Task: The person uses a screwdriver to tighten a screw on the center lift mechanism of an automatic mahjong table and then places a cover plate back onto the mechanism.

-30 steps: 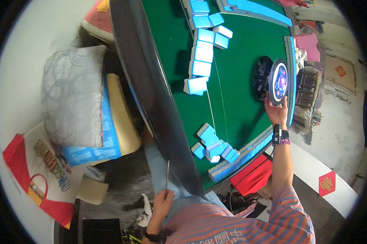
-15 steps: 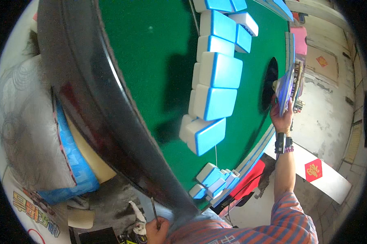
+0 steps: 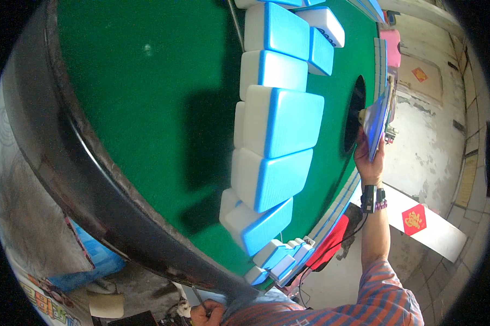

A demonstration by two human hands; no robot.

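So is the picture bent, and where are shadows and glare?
Head view throughout: the dark table rim bows in the fisheye lens; a white glare streak runs along it; the tiles cast dark shadows leftward on the green cloth; a bluish sheen tints the disc in the right hand.

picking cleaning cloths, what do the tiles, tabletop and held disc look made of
Tiles: likely hard plastic, smooth and softly shiny, with rounded corners. Tabletop: probably felt, matte, evenly green. Disc: perhaps plastic, bluish sheen; seen nearly edge-on, so uncertain.

Patchy pale wall at right, red paper diamond on white panel
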